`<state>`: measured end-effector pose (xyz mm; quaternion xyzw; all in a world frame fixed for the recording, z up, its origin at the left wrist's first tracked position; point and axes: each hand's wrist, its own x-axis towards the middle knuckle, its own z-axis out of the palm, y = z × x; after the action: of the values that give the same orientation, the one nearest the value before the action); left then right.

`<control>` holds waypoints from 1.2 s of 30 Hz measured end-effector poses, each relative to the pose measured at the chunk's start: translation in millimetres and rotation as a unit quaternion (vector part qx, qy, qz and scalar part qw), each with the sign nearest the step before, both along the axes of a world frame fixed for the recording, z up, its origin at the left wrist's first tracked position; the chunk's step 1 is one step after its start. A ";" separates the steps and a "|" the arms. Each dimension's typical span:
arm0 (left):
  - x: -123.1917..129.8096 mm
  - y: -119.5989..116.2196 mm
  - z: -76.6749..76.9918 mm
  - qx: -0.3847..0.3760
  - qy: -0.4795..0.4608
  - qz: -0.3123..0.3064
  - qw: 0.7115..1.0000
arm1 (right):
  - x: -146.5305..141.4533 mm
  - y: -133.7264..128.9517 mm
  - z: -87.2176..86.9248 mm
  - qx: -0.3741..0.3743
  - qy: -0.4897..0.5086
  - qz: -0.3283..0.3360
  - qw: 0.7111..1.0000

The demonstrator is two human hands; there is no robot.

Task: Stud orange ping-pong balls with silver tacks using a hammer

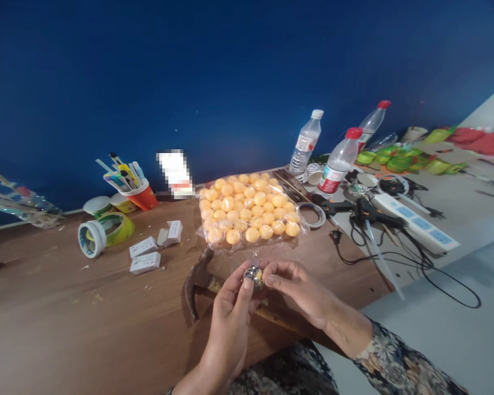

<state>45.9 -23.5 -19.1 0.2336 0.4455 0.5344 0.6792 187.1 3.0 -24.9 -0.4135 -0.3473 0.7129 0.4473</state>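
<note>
Shows a small shiny ball [252, 271] over the handle of a hammer [196, 281], pinched between thumb and fingers of the left hand [231, 314]. Meets, at the yellowish side, the nearly closed fingertips of the right hand [303, 286]; cannot tell whether gripped there. For control, brace with the left and keep right-hand pressure light. Beyond, a bag of yellow balls [253, 208] on a brown wooden table [90, 323]; farther right, bottles [305, 144] and a power strip [416, 223]; behind, a blue wall [181, 77].
</note>
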 end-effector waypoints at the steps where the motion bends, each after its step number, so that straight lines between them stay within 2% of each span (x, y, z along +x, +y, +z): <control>1: -0.1 0.1 -0.4 0.003 -0.002 0.002 1.000 | 0.0 0.1 0.1 0.000 0.004 0.004 1.000; 12: -2.9 -1.9 -4.5 0.008 0.001 -0.006 1.000 | -0.1 -0.6 -1.1 -0.010 0.036 0.020 0.999; 22: -6.2 -5.1 -10.1 0.017 0.054 -0.026 0.998 | 2.9 -0.2 1.2 0.006 0.019 0.040 0.999; 36: -5.3 -5.1 -14.1 0.030 0.078 -0.028 0.996 | 2.9 -2.0 3.9 -0.006 0.013 0.025 1.000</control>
<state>40.6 -28.6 -33.1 0.3069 0.4740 0.5087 0.6498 190.0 1.1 -21.1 -0.3975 -0.3475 0.7315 0.4313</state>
